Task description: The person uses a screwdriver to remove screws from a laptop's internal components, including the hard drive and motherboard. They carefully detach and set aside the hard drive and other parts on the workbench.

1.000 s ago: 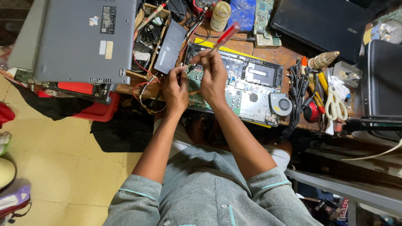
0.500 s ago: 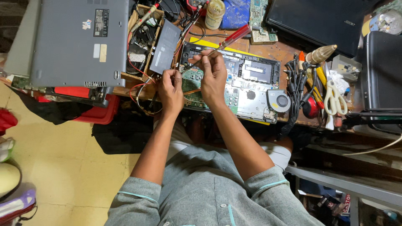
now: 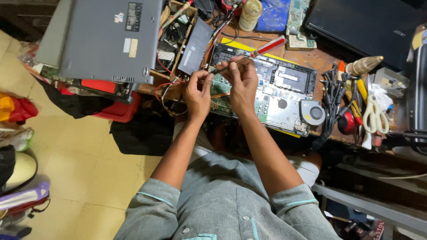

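Observation:
My right hand grips a screwdriver with a red handle. Its thin metal shaft runs left, to where my left hand pinches the tip between thumb and fingers. Whether something small sits at the tip is too fine to tell. Both hands hover close together over the left end of an opened laptop base, whose circuit board, silver plates and round fan are exposed. A black rectangular part lies just beyond my left hand.
A closed grey laptop lies upside down at the left over a box of red wires. A black laptop lies at the back right. White-handled scissors, black cables, pliers and a bottle crowd the bench.
Both hands have stayed together over the open laptop, shifting slightly toward its left end. The screwdriver handle has tipped a little lower to the right.

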